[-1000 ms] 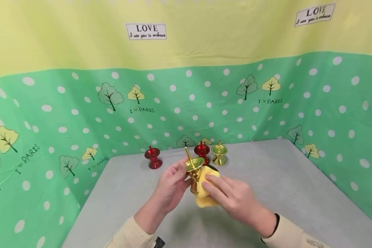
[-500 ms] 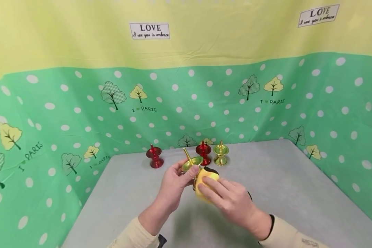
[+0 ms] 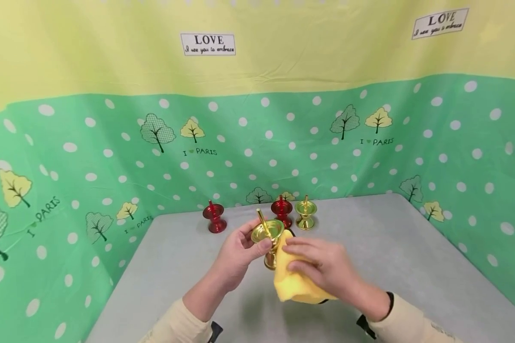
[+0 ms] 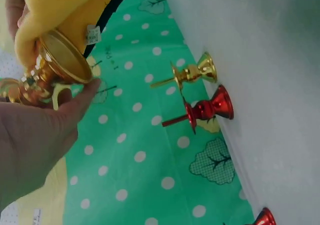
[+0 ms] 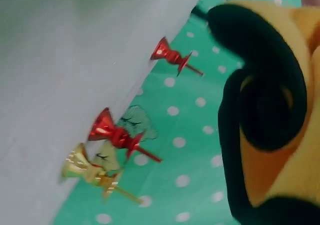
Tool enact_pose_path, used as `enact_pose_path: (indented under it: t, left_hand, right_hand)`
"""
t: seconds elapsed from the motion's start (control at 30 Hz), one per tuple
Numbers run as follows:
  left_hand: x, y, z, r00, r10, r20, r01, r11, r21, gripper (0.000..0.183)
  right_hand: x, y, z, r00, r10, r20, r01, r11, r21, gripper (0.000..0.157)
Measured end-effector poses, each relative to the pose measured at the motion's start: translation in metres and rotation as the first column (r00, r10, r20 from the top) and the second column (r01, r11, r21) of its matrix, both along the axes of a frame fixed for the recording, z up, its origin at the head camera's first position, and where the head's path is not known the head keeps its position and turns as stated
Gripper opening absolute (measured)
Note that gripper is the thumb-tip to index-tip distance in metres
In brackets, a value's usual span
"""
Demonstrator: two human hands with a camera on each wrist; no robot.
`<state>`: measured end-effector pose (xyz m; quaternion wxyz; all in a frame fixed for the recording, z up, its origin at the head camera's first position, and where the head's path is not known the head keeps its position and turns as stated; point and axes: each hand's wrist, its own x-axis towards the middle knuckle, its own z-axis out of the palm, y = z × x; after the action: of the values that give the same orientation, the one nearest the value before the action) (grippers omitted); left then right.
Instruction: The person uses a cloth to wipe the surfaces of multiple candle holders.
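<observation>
My left hand [image 3: 236,255] grips a shiny gold candle holder [image 3: 268,231], thumb at its dish, with the central spike pointing up and tilted slightly left. In the left wrist view, the fingers curl about the stem and base of this gold holder [image 4: 67,57]. A yellow cloth [image 3: 293,281] with a black edge is pinched in my right hand [image 3: 326,264]. The cloth touches the right side of the holder and drapes below the fingers. In the right wrist view, the folded cloth [image 5: 270,170] hides the right hand almost wholly.
Along the back of the grey table [image 3: 163,267] stand a red candle holder [image 3: 215,216] on the left, another red holder [image 3: 282,209] and a gold one [image 3: 305,213] side by side. A green and yellow printed curtain [image 3: 223,128] hangs behind and at both sides.
The right hand has shifted slightly right, and more of the cloth now hangs spread below it. The left thumb has moved on the holder, and its lower base shows again.
</observation>
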<state>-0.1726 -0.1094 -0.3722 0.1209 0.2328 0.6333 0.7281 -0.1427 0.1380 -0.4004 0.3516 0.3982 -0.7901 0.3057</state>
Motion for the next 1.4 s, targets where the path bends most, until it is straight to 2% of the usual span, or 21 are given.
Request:
enact_pose_path:
  t: [0.03, 0.07, 0.13, 0.2, 0.33, 0.43, 0.47, 0.5, 0.53, 0.57, 0.6, 0.7, 0.73, 0.77, 0.83, 0.97, 1.03, 1.1, 1.2, 1.3, 1.4]
  left_hand:
    - [-0.001, -0.001, 0.0, 1.0, -0.022, -0.012, 0.022, 1.0, 0.002, 0.08]
    - [-0.002, -0.003, 0.0, 0.999, -0.043, -0.021, 0.044, 0.999, 0.005, 0.08]
    - [-0.002, -0.005, 0.0, 0.996, -0.082, -0.032, 0.083, 0.996, 0.014, 0.083]
    - [-0.002, -0.005, 0.0, 0.993, -0.11, -0.033, 0.111, 0.993, 0.029, 0.087]
    - [0.0, -0.004, 0.001, 0.991, -0.131, -0.013, 0.132, 0.988, 0.08, 0.092]
    - [0.002, -0.003, 0.002, 0.991, -0.133, -0.006, 0.133, 0.985, 0.107, 0.091]
    - [0.002, -0.003, 0.002, 0.991, -0.135, -0.006, 0.135, 0.985, 0.11, 0.09]
    - [0.002, -0.003, 0.002, 0.99, -0.14, -0.005, 0.14, 0.984, 0.113, 0.09]
    - [0.002, -0.003, 0.002, 0.989, -0.147, -0.004, 0.147, 0.982, 0.116, 0.089]
    - [0.002, -0.003, 0.002, 0.988, -0.154, -0.004, 0.154, 0.981, 0.117, 0.089]
    - [0.002, -0.003, 0.002, 0.987, -0.162, -0.003, 0.161, 0.98, 0.119, 0.089]
    - [0.002, -0.004, 0.001, 0.984, -0.18, 0.001, 0.178, 0.976, 0.128, 0.087]
    - [0.002, -0.004, 0.002, 0.983, -0.182, 0.0, 0.18, 0.975, 0.13, 0.086]
    - [0.002, -0.003, 0.002, 0.983, -0.183, -0.004, 0.182, 0.975, 0.131, 0.086]
    - [0.002, -0.003, 0.002, 0.983, -0.182, -0.008, 0.181, 0.973, 0.141, 0.085]
    - [0.004, -0.001, 0.002, 0.986, -0.165, -0.008, 0.164, 0.972, 0.167, 0.083]
    - [0.004, 0.0, 0.003, 0.988, -0.155, -0.001, 0.152, 0.972, 0.181, 0.081]
    - [0.005, 0.0, 0.003, 0.989, -0.146, 0.006, 0.142, 0.971, 0.193, 0.079]
    - [0.005, 0.001, 0.002, 0.989, -0.145, 0.011, 0.139, 0.967, 0.215, 0.077]
    - [0.004, 0.001, 0.001, 0.985, -0.17, 0.009, 0.163, 0.955, 0.25, 0.074]
    - [0.003, 0.002, 0.001, 0.977, -0.214, 0.01, 0.203, 0.938, 0.28, 0.071]
  right_hand:
    - [-0.002, 0.002, 0.0, 0.995, 0.029, 0.095, -0.027, 0.999, -0.028, 0.03]
    - [-0.005, 0.004, 0.0, 0.977, 0.065, 0.201, -0.054, 0.997, -0.063, 0.03]
    - [-0.009, 0.008, 0.001, 0.911, 0.123, 0.394, -0.077, 0.988, -0.131, 0.029]
    - [-0.01, 0.012, 0.001, 0.84, 0.151, 0.521, -0.082, 0.985, -0.153, 0.029]
    - [-0.006, 0.014, -0.005, 0.722, 0.255, 0.644, -0.162, 0.966, -0.201, 0.043]
    - [-0.001, 0.012, -0.011, 0.606, 0.356, 0.712, -0.197, 0.934, -0.299, 0.054]
    - [0.0, 0.01, -0.013, 0.579, 0.377, 0.723, -0.192, 0.925, -0.328, 0.055]
    - [0.001, 0.009, -0.015, 0.578, 0.387, 0.719, -0.186, 0.92, -0.346, 0.056]
    - [0.002, 0.008, -0.017, 0.593, 0.386, 0.706, -0.175, 0.918, -0.355, 0.057]
    - [0.003, 0.007, -0.018, 0.628, 0.372, 0.684, -0.163, 0.922, -0.352, 0.057]
    - [0.004, 0.005, -0.02, 0.67, 0.354, 0.653, -0.152, 0.926, -0.346, 0.057]
    - [0.004, 0.001, -0.023, 0.816, 0.273, 0.51, -0.127, 0.944, -0.304, 0.058]
    - [0.004, 0.0, -0.024, 0.856, 0.244, 0.457, -0.118, 0.95, -0.288, 0.059]
    - [0.004, -0.001, -0.025, 0.885, 0.226, 0.408, -0.115, 0.954, -0.279, 0.06]
    - [0.005, -0.003, -0.025, 0.918, 0.196, 0.344, -0.103, 0.957, -0.272, 0.061]
    - [0.006, -0.005, -0.024, 0.965, 0.147, 0.217, -0.088, 0.962, -0.258, 0.054]
    - [0.005, -0.006, -0.024, 0.985, 0.131, 0.115, -0.1, 0.963, -0.249, 0.046]
    - [0.004, -0.006, -0.023, 0.993, 0.12, 0.0, -0.117, 0.967, -0.225, 0.039]
    - [0.001, -0.006, -0.023, 0.985, 0.128, -0.116, -0.148, 0.971, -0.189, 0.038]
    - [-0.003, -0.004, -0.022, 0.976, 0.129, -0.173, -0.156, 0.976, -0.149, 0.046]
    - [-0.005, -0.004, -0.02, 0.961, 0.079, -0.266, -0.108, 0.989, -0.096, 0.046]
